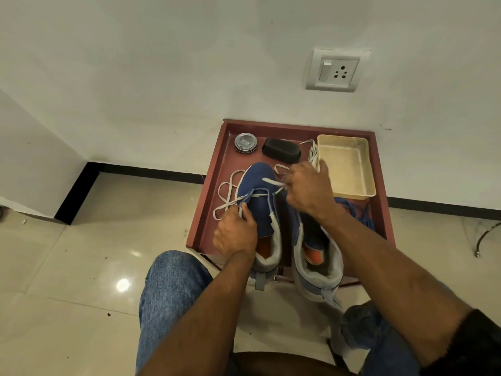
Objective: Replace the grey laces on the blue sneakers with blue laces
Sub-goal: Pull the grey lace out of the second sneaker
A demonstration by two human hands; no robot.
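Tray [214,169], red-brown, centre of frame, on floor by wall. Contents: 2 blue sneakers, toes to the wall. Left sneaker [257,202]: grey lace [226,192] nearly all out, slack loops lying on tray at its left, one run left across the bottom eyelets near the toe. Right sneaker [317,256]: partly under the forearm, no lace seen in it. Left hand [235,234]: fingers curled on the left sneaker's side, steadying it. Right hand [309,188]: fingers together, pinching the lace end beside the toe. Blue laces [357,213]: heaped at tray's right edge, below the basket [349,164]. 2nd grey lace [313,153]: bunched left of basket. Also tin [246,142], black brush [282,150], upper tray. Handling, est.: lace light, limp, flat, snags at eyelets; take near the stiff tip, draw in line w/ the eyelet. Sneaker soft-sided, light; hold at collar or midfoot.
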